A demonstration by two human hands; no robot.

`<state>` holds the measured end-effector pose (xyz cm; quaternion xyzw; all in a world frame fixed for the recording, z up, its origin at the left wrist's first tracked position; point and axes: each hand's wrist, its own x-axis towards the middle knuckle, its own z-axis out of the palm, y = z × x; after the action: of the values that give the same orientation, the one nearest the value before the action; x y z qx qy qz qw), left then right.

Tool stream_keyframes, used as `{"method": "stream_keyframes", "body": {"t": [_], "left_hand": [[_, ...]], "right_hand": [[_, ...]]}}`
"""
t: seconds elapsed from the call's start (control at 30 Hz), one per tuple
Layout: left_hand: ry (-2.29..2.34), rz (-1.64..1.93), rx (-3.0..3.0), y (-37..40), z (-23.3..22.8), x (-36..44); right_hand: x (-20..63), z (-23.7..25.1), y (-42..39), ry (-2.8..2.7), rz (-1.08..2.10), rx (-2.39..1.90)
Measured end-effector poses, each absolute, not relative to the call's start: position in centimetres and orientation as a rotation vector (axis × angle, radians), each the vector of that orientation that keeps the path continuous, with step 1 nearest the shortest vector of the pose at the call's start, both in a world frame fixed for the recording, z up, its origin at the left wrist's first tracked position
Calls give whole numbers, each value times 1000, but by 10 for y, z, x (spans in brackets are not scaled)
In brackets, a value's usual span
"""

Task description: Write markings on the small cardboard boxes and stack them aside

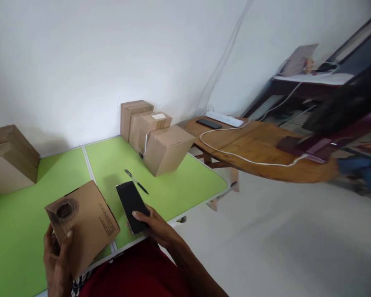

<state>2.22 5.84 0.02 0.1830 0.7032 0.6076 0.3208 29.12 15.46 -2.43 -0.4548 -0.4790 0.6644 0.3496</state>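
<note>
A: Since the left hand [57, 251] has its thumb on the printed face of the carton [88, 237] and fingers wrapped round the side, I'd guess that's just to steady it. Is it off the table [179, 194] though?

B: Can't tell, the underside's hidden. It's over the near edge anyway. Right hand [157, 225] is holding a black phone [131, 206], thumb across the dark face, most of the other fingers tucked out of sight.

A: Why hold it face up?

B: Probably so the wearer can see it. The pen [136, 181] lies just beyond, within easy reach imo. Boxes [160, 152] sit farther back, maybe to leave elbow room.
</note>
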Motion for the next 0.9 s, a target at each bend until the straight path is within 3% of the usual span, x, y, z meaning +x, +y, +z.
{"method": "stream_keyframes", "body": {"t": [0.13,0.3,0.9], "left_hand": [[1773,1627,572,63,-2,37],[1687,1633,722,59,-5,55],[1701,1616,699,51,-14,61]], "right_hand": [[278,-7,122,-805,2146,-606],[224,12,105,-765,2329,-393],[200,10,100,-849,2298,-411]]}}
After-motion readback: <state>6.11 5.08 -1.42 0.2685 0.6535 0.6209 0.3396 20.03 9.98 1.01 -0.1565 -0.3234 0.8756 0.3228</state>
